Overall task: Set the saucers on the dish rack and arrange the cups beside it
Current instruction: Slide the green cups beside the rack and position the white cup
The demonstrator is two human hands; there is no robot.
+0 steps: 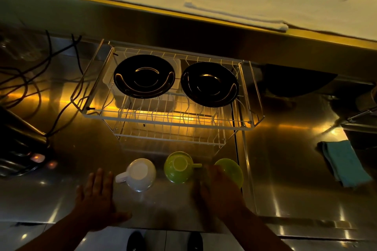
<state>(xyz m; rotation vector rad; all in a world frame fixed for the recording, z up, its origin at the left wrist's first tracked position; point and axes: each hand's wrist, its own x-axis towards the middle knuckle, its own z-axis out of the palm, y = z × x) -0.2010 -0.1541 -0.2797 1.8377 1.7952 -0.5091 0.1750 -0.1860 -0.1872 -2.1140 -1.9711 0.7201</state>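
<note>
Head view, hands: the left hand (97, 195) lies flat, fingers spread, on the table (285, 169), holding nothing; the right hand (218, 185) is blurred and open, over the near side of the far-right green cup (231, 168), and whether it touches the cup cannot be told.
Head view, saucers: two black saucers (144, 76) (209, 84) sit side by side on the top tier of the wire dish rack (246, 96), well beyond both hands.
Head view, cups: a white cup (139, 174) stands mouth down just right of the left hand; a green cup (179, 167) stands mouth down between the hands, its handle pointing at the right hand.
Handling: the cups look glazed, rigid and light, likely slippery and chippable on steel; the handle or a grip across the upturned base seems safest.
Edges: the rack's lower tier juts toward the cups, and a raised seam runs just right of the right hand.
Open room: bare steel lies left of the left hand; a teal cloth (344, 162) lies far right; cables (36, 79) trail far left.
</note>
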